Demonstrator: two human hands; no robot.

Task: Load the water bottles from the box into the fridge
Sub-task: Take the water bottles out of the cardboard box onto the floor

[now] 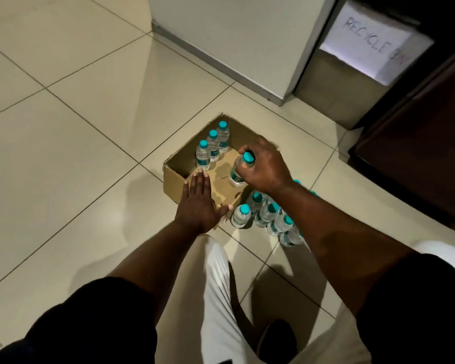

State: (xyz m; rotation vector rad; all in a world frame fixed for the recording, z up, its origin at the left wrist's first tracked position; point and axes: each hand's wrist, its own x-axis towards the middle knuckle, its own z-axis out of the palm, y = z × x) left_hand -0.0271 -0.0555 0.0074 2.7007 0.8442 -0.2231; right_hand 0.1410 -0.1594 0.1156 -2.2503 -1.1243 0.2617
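An open cardboard box (174, 177) sits on the tiled floor. Three small water bottles with teal caps (212, 144) stand in a row along its far left wall. My right hand (264, 166) grips the neck of another bottle (237, 173), held tilted over the middle of the box. My left hand (199, 203) rests flat with straight fingers on the box's near wall. Several more bottles (267, 214) stand grouped on the floor just right of the box, partly hidden under my right forearm.
A white cabinet (234, 35) stands behind the box. To its right is a metal bin (334, 85) with a paper label reading "RECYCLE". A dark brown cabinet (418, 143) fills the right side. My legs (216, 298) are in the foreground.
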